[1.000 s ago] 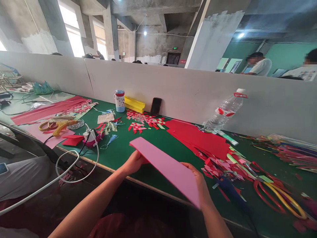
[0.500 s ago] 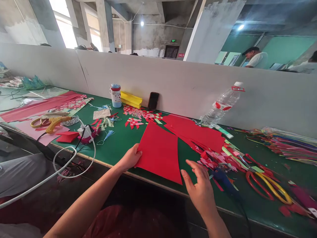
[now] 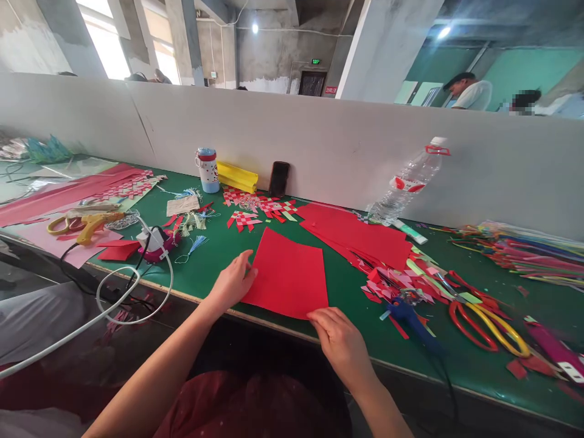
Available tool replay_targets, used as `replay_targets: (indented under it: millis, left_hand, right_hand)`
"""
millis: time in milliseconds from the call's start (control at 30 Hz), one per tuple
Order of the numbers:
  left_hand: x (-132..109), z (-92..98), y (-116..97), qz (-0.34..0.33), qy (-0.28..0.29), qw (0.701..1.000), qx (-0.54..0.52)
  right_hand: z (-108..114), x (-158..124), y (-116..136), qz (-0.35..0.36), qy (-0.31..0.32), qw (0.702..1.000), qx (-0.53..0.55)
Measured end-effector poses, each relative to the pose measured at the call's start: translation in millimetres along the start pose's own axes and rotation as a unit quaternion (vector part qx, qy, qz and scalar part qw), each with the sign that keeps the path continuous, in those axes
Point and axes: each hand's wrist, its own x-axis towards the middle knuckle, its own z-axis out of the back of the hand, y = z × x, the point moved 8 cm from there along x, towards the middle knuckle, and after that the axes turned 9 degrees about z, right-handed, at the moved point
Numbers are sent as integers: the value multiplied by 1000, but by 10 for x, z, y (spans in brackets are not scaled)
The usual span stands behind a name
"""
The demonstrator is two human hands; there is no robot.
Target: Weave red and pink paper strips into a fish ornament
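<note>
A red sheet of paper [image 3: 289, 274] lies near the front edge of the green table, its far edge slightly curved. My right hand [image 3: 340, 337] pinches the sheet's near right corner between thumb and fingers. At the sheet's left edge is my left hand [image 3: 232, 281], its fingers apart and its thumb by the paper. More red sheets [image 3: 365, 237] lie behind and to the right, beside a heap of cut pink, red and green scraps [image 3: 410, 280].
Red- and yellow-handled scissors [image 3: 497, 328] and a blue glue gun [image 3: 413, 319] lie right. A clear bottle [image 3: 408, 188], phone [image 3: 279, 179] and cup [image 3: 208, 171] stand by the partition. Left are a yellow glue gun [image 3: 93, 228], tassels [image 3: 197, 244] and a white cable [image 3: 171, 267].
My right hand has moved left and closed on the sheet's near right corner. My left hand has loosened from the left edge, and the sheet now lies lower and flatter.
</note>
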Motion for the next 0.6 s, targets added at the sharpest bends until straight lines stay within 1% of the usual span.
replay_targets:
  millis: [33,67,100,133,167,200,233,300,400,600]
  left_hand:
    - [-54,70,-27,-17,-12,1000,15]
    - [-124,115,-71,-49,-12,998,33]
    - [-218,124,-157,-115,-5,991,70]
    - [-319,98,-216,-172,17,980,99]
    - [-411,61,-242,-214,39,968,122]
    - [-486,22,-245,-244,56,958,142]
    - [-533,-13,-225,-257,69,951,156]
    - [-551,-58,-164,-255,78,949,168]
    - [-490,-94,-92,-232,88,955,163]
    - [-363,-91,-54,-194,105,965,141]
  right_hand:
    - [-7,2,-10,-6,2,1000,3]
    - [-14,4,-19,-12,5,1000,7]
    - [-22,7,-26,-17,7,1000,9]
    - [-29,11,-33,-23,10,1000,13]
    - [-37,14,-38,-27,13,999,16]
    - [-45,18,-43,-31,17,999,20]
    - [-51,23,-48,-34,22,999,25]
    - [-60,33,-62,-39,35,998,35]
    - [-65,46,-106,-48,58,996,55]
    - [-55,30,-295,-100,89,988,71]
